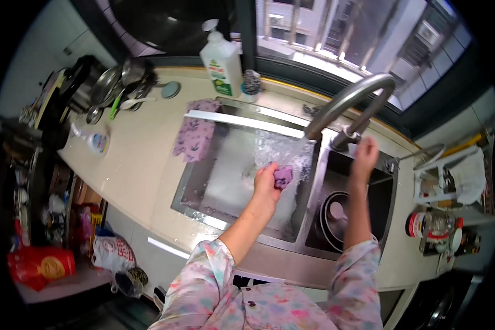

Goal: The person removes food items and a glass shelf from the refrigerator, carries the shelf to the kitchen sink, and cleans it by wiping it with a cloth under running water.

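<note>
Over the large sink basin [185, 197], my left hand [265, 180] is closed around a crumpled purple cloth [283, 176]. Water [295, 152] runs from the curved metal faucet [335, 110] and falls close beside the cloth. The basin holds cloudy, splashing water. My right hand [365, 155] is raised over the smaller basin, close to the faucet's base [344, 138]. Its fingers are blurred, and I cannot tell whether they touch the faucet handle. A purple leaf-patterned cloth [195, 135] hangs over the left rim of the large basin.
Dark round pots [325, 223] sit in the small basin. Behind the sink stand a white pump bottle [222, 63] and a jar with a steel scourer [251, 85]. A spray bottle [93, 140] and pans [105, 87] are at left, a glass jar [437, 225] at right.
</note>
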`<state>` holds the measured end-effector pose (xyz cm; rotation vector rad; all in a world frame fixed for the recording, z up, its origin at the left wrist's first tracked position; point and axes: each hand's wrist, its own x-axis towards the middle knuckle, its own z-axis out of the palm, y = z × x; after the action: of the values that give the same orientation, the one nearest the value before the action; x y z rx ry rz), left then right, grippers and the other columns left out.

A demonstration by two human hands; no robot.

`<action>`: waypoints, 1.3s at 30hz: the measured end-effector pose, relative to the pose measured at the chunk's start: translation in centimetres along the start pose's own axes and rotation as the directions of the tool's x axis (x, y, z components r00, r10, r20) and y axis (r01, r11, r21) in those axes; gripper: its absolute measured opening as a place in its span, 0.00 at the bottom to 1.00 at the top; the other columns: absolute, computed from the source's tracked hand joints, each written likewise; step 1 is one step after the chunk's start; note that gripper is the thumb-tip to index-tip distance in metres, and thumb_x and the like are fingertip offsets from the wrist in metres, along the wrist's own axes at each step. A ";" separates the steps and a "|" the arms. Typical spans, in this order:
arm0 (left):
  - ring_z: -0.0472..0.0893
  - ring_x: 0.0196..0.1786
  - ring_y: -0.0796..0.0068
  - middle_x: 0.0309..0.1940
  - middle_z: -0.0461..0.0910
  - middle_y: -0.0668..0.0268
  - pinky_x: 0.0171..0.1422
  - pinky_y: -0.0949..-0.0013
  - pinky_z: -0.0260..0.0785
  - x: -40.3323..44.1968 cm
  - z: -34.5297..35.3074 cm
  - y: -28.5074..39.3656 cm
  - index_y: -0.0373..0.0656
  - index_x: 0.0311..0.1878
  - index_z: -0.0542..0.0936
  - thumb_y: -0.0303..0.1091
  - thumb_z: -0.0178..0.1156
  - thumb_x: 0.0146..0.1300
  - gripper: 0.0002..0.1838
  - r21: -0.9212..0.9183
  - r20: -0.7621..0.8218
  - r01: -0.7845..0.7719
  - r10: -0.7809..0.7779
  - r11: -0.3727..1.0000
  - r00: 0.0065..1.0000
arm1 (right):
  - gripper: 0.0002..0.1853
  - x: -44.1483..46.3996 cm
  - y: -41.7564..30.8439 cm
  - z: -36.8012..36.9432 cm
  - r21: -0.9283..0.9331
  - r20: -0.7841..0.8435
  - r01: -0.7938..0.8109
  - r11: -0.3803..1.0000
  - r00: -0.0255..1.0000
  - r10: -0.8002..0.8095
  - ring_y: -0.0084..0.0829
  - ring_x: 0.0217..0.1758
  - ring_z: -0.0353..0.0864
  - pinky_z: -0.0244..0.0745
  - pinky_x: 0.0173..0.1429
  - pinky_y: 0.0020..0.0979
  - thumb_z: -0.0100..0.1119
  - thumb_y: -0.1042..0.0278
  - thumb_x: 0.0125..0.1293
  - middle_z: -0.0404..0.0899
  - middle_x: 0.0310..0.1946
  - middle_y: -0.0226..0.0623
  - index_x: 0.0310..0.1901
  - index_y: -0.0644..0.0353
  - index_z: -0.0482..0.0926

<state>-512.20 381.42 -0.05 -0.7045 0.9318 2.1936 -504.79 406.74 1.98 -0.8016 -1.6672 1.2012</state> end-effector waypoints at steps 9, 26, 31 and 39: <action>0.76 0.38 0.66 0.34 0.73 0.62 0.44 0.62 0.71 -0.4 -1.7 0.3 0.38 0.40 0.70 0.33 0.48 0.64 0.08 -0.044 -0.057 -0.056 0.053 0.997 0.997 | 0.16 5.7 -3.7 1.1 0.092 0.187 -0.245 0.965 0.956 0.225 0.17 0.35 0.69 0.60 0.37 0.22 0.47 0.52 0.65 0.73 0.32 0.24 0.36 0.55 0.77; 0.73 0.39 0.77 0.38 0.71 0.65 0.40 0.75 0.68 -7.6 1.8 2.3 0.44 0.54 0.62 0.24 0.56 0.55 0.23 0.085 0.078 -0.299 0.292 0.951 0.953 | 0.08 -17.0 -8.1 9.0 0.508 0.597 -0.645 0.570 0.741 0.307 0.33 0.45 0.77 0.71 0.51 0.29 0.54 0.80 0.57 0.77 0.41 0.44 0.40 0.66 0.74; 0.73 0.49 0.75 0.46 0.71 0.65 0.47 0.71 0.70 -6.9 1.4 4.9 0.47 0.58 0.61 0.32 0.66 0.51 0.32 0.244 0.256 -0.246 0.182 0.938 0.949 | 0.13 -15.4 -8.3 10.6 0.496 0.704 -0.620 0.608 0.697 0.135 0.32 0.41 0.77 0.73 0.48 0.29 0.53 0.84 0.52 0.78 0.39 0.44 0.41 0.68 0.75; 0.77 0.41 0.74 0.41 0.73 0.69 0.36 0.68 0.76 -3.1 -0.9 7.7 0.52 0.54 0.64 0.30 0.68 0.49 0.30 0.422 0.520 -0.012 -0.232 0.906 0.822 | 0.14 -12.4 -9.3 13.2 0.099 0.931 -0.716 0.691 0.313 0.190 0.21 0.29 0.73 0.71 0.32 0.22 0.54 0.74 0.60 0.75 0.27 0.33 0.47 0.67 0.74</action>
<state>-515.64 375.52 4.72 0.0969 0.9507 1.8400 -512.21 388.17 5.60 -0.2759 -1.7074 2.7529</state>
